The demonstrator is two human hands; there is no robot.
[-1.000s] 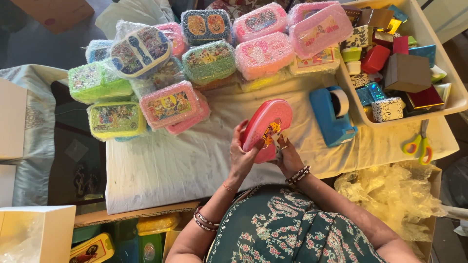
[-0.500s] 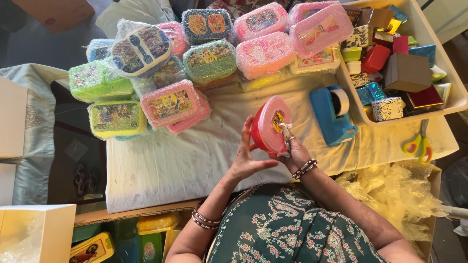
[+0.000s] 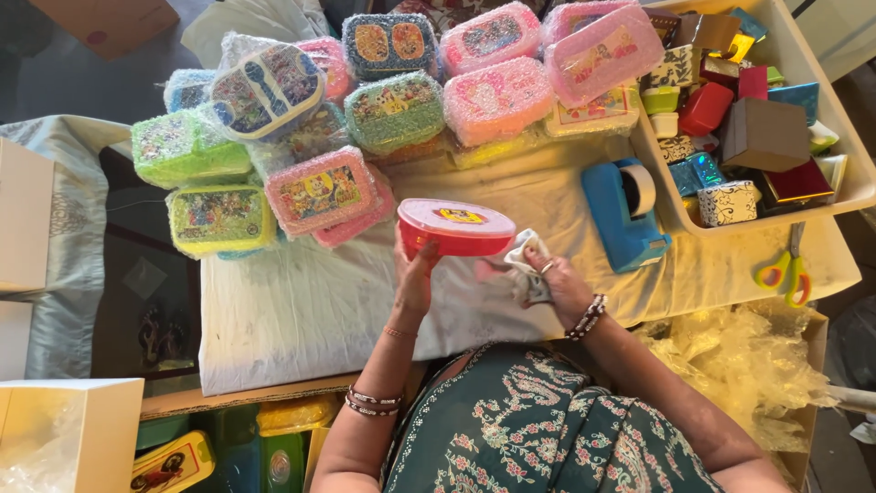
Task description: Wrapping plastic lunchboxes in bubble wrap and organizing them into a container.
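My left hand [image 3: 415, 274] grips a red oval lunch box [image 3: 454, 228] with a pink lid, holding it level above the white cloth-covered table [image 3: 301, 310]. My right hand [image 3: 558, 283] is just right of the box and clutches a crumpled white cloth [image 3: 527, 265] that touches the box's right end. Both wrists wear bangles.
Several bubble-wrapped lunch boxes [image 3: 319, 192] are piled at the back of the table. A blue tape dispenser [image 3: 625, 215] stands to the right, beside a cream tray [image 3: 826, 196] of small boxes. Scissors [image 3: 787, 269] lie at the right edge. Clear plastic wrap [image 3: 739, 365] fills a box below.
The red box has turned from standing on edge, facing me, to lying level. My right hand has come off its face and now holds the cloth at its right end.
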